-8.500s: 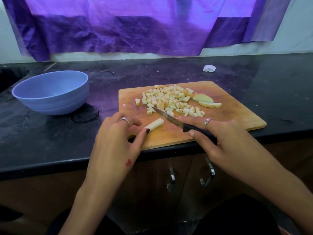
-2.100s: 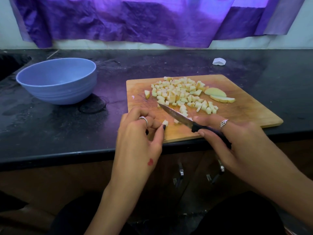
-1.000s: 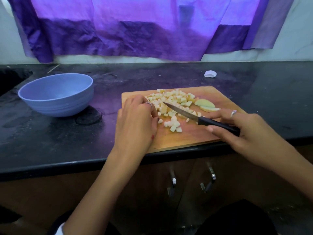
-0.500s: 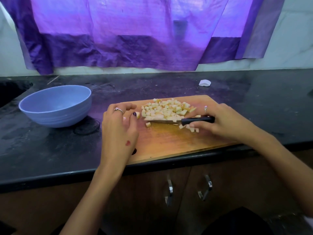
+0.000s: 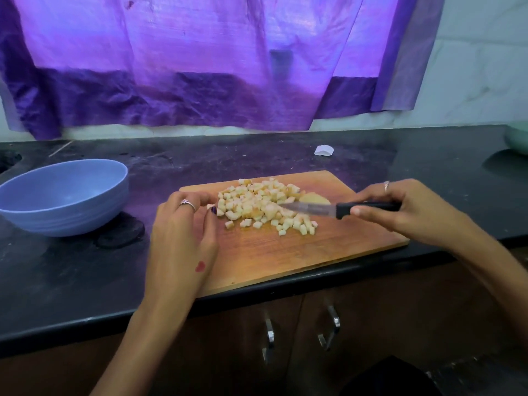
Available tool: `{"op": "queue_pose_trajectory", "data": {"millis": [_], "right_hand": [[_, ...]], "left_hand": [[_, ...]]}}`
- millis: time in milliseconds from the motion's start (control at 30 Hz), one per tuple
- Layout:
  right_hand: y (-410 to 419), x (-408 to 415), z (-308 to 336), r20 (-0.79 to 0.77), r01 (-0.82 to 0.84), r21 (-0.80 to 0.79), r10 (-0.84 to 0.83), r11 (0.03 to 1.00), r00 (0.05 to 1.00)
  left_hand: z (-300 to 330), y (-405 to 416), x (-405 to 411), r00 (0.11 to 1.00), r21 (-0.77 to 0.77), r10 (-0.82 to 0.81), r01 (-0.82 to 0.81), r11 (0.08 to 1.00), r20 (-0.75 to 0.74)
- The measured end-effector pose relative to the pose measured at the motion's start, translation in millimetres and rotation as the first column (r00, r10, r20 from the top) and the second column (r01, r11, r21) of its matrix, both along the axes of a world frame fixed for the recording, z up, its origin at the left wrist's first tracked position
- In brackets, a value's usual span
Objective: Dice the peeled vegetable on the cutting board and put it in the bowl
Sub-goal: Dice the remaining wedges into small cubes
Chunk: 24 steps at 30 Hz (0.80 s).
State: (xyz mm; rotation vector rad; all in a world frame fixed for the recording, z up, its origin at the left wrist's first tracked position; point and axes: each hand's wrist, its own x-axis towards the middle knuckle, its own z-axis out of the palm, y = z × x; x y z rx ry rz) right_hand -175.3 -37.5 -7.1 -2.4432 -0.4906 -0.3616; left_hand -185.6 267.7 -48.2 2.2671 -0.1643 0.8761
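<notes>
A pile of pale diced vegetable (image 5: 263, 205) lies on the far half of the wooden cutting board (image 5: 285, 255). An uncut slice (image 5: 314, 199) peeks out at the pile's right side. My right hand (image 5: 408, 212) grips the black handle of a knife (image 5: 337, 209), whose blade points left with its tip over the pile. My left hand (image 5: 183, 232) rests on the board's left part, its fingers loosely curled and its thumb tip touching the pile's left edge. The blue bowl (image 5: 71, 218) stands empty on the counter to the left of the board.
The board lies near the front edge of a black counter (image 5: 71, 275). A white scrap (image 5: 324, 150) sits behind the board, and a green object (image 5: 517, 141) shows at the far right. A purple cloth hangs on the wall. Cabinet handles (image 5: 268, 338) are below.
The last strip was cut into cubes. The scattered cubes were pushed together into one pile between my left hand and the knife. My right hand has drawn back to the right with the blade.
</notes>
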Motion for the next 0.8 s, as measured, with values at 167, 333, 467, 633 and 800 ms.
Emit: {"op": "queue_pose_trajectory", "data": {"millis": [167, 333, 467, 633, 800], "right_hand": [[-2, 1, -15, 0.110, 0.143, 0.193, -0.166, 0.971, 0.980], [-6, -13, -38, 0.228, 0.229, 0.094, -0.245, 0.969, 0.942], [-5, -14, -41, 0.345, 0.251, 0.114, -0.275, 0.961, 0.897], [-16, -10, -44, 0.315, 0.332, 0.253, -0.402, 0.908, 0.860], [-16, 0, -55, 0.184, 0.328, 0.401, -0.425, 0.856, 0.886]], "left_hand": [[19, -14, -3, 0.997, 0.076, -0.072, 0.072, 0.994, -0.003], [26, -24, -3, 0.998, 0.103, -0.063, 0.060, 0.993, 0.027], [24, -31, 6, 0.998, 0.144, -0.062, 0.061, 0.988, 0.003], [41, -65, 30, 0.935, 0.358, -0.332, 0.354, 0.864, -0.124], [38, -121, 73, 0.844, 0.622, -0.398, 0.534, 0.573, -0.359]]}}
